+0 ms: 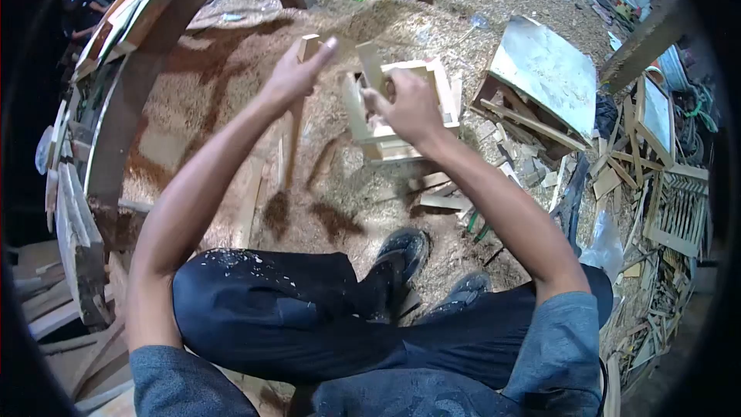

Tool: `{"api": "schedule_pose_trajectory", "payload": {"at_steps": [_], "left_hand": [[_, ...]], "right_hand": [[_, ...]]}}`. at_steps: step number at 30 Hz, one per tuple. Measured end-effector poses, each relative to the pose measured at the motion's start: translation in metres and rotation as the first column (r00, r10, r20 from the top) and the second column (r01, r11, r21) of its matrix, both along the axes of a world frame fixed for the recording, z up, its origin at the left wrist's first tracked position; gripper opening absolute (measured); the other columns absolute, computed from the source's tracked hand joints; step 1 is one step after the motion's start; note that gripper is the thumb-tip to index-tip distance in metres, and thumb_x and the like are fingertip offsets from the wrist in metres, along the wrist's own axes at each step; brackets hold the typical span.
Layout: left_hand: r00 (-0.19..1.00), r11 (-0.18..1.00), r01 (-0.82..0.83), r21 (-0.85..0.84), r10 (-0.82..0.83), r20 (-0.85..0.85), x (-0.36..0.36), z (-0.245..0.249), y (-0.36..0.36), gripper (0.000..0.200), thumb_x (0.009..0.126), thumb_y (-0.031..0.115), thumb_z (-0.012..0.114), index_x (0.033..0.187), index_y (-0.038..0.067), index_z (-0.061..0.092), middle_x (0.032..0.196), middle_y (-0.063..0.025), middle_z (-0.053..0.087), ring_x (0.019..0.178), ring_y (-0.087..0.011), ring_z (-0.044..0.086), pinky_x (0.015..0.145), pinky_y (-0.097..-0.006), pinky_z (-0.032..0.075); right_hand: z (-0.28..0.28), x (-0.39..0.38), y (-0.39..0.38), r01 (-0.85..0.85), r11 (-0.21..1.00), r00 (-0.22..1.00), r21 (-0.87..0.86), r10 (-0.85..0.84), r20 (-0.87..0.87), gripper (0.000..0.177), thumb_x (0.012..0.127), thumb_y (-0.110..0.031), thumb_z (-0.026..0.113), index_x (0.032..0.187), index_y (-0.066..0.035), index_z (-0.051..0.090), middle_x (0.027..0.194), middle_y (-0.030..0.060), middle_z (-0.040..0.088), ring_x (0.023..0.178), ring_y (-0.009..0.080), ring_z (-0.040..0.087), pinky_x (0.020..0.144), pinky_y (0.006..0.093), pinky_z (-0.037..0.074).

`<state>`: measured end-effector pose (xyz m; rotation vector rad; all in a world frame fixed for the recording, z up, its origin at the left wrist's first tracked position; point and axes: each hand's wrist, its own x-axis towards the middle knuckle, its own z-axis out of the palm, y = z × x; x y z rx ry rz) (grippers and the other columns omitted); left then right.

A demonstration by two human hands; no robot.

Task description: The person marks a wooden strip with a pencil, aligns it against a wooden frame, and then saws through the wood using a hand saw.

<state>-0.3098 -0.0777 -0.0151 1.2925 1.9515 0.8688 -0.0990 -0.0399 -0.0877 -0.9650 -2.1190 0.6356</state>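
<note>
My left hand (296,77) is wrapped round a long narrow wooden strip (292,139), its thumb pointing up to the right. The strip's top end shows above my fingers, and its lower part reaches down towards the sawdust. To the right, my right hand (411,104) has its fingers curled over a small wooden box frame (397,150). A short flat wooden slat (370,64) stands up between its thumb and fingers. The pale frame rests on the ground with its inside partly hidden by my right hand.
A box-shaped piece with a whitish top (544,69) lies tilted at the right, wood offcuts around it. Slatted wooden pieces (679,208) are heaped farther right. A large curved wooden piece (147,62) arches at the left. Sawdust (177,116) covers the ground.
</note>
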Motion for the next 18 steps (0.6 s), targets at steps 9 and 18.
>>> {"api": "schedule_pose_trajectory", "payload": {"at_steps": [9, 18], "left_hand": [[0.740, 0.828, 0.194, 0.526, -0.476, 0.476, 0.108, 0.155, 0.069, 0.062, 0.101, 0.061, 0.033, 0.121, 0.005, 0.053, 0.094, -0.0059, 0.054, 0.071, -0.0112, 0.055, 0.058, -0.0264, 0.048], [0.638, 0.621, 0.249, 0.743, -0.682, 0.356, 0.257, 0.184, 0.056, 0.047, 0.105, 0.046, 0.040, 0.100, 0.002, 0.057, 0.072, -0.0030, 0.056, 0.060, -0.0089, 0.058, 0.051, -0.0236, 0.050]], "right_hand": [[0.169, 0.107, 0.043, -0.008, 0.974, 0.888, -0.228, -0.098, -0.449, 0.047, 0.089, -0.035, 0.071, 0.113, 0.005, 0.066, 0.092, 0.0114, 0.071, 0.082, 0.0158, 0.067, 0.074, 0.0294, 0.052], [0.243, 0.202, -0.039, 0.212, 0.976, 0.812, -0.041, -0.199, -0.548, 0.054, 0.086, -0.014, 0.076, 0.133, 0.003, 0.055, 0.089, 0.0055, 0.067, 0.077, 0.0076, 0.061, 0.065, 0.0223, 0.051]]}}
